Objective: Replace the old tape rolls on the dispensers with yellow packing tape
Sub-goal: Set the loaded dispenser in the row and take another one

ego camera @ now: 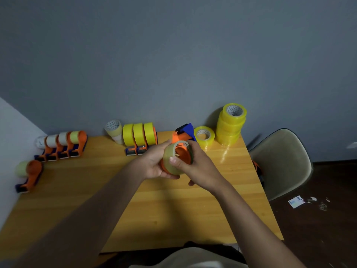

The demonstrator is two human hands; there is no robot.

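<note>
An orange and blue tape dispenser (183, 133) is held above the middle of the wooden table (173, 209), with a pale old tape roll (171, 160) on its orange hub. My left hand (152, 164) grips the dispenser from the left. My right hand (195, 164) curls round the old roll, thumb on its outer face. Three dispensers with yellow tape (140, 134) stand at the back centre. A stack of yellow packing tape rolls (230, 123) and one single yellow roll (204, 136) sit at the back right.
Several dispensers with old pale rolls (63, 144) line the back left, and one more dispenser (29, 174) lies at the left edge. Two loose pale rolls (115, 130) are stacked by the wall. A chair (280, 163) stands to the right, with paper scraps (296, 202) on the floor.
</note>
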